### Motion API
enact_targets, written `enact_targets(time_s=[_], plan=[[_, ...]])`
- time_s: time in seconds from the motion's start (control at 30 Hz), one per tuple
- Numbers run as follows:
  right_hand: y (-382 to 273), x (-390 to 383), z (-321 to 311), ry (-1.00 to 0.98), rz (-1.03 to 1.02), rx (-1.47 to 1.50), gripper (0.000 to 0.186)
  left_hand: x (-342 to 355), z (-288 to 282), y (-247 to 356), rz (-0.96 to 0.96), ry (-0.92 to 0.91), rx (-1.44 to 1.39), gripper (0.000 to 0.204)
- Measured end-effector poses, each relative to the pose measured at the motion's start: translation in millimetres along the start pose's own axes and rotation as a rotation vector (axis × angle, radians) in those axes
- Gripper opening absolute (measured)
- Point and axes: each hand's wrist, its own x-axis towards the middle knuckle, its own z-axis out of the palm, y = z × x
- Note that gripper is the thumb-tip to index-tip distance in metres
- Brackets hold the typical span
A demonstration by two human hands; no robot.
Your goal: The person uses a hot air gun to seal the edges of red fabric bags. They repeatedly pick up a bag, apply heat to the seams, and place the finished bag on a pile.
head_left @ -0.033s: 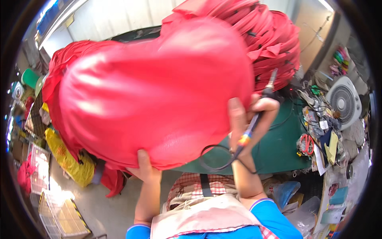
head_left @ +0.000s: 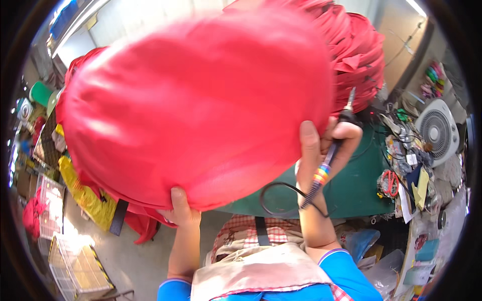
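A wide round piece of red fabric (head_left: 201, 110) is spread above the table, its upper edge blurred by motion. My left hand (head_left: 183, 210) pinches its lower edge, with the thumb on top and the fingers hidden underneath. At the right edge my right hand (head_left: 329, 148) grips the fabric under its thumb. The same hand holds a soldering iron (head_left: 329, 159), its metal tip pointing up and away from the fabric. A black cord (head_left: 271, 188) loops from the iron's handle past my wrist.
Behind lies a big bundle of gathered red fabric (head_left: 354, 60) on the green table (head_left: 361, 180). To the right are a white fan (head_left: 436, 131), red-handled scissors (head_left: 388, 183) and clutter. A yellow bag (head_left: 90, 200) and a wire basket (head_left: 83, 268) stand at the left.
The fabric's upper edge has bulged upward, so its dip is gone and it looks fuller and rounder. My right hand and the iron have shifted slightly right; both hands keep their grip.
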Motion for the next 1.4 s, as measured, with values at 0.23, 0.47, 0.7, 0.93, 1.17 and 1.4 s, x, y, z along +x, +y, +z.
enact_targets(time_s=[0.23, 0.47, 0.7, 0.93, 1.17, 1.4], plan=[[75, -46, 33, -0.088, 0.188, -0.078, 0.037, -2, 1, -39, -0.503, 0.305, -0.145, 0.059], [69, -50, 86, -0.347, 0.308, 0.013, 0.039, 7, -7, -37, -1.053, -0.112, 0.011, 0.052], [48, -43, 54, -0.383, 0.224, 0.024, 0.029, -4, -7, -47, -0.921, -0.187, 0.291, 0.053], [-40, -74, -64, -0.733, 0.593, 0.174, 0.039, -5, -8, -48, -0.862, -0.177, 0.316, 0.052], [-37, -90, -45, -0.811, 0.426, 0.05, 0.018, -8, -8, -50, -0.802, -0.171, 0.317, 0.052], [-40, -54, -9, -0.908, 0.424, -0.06, 0.006, -10, 1, -48, -0.796, -0.163, 0.383, 0.045]])
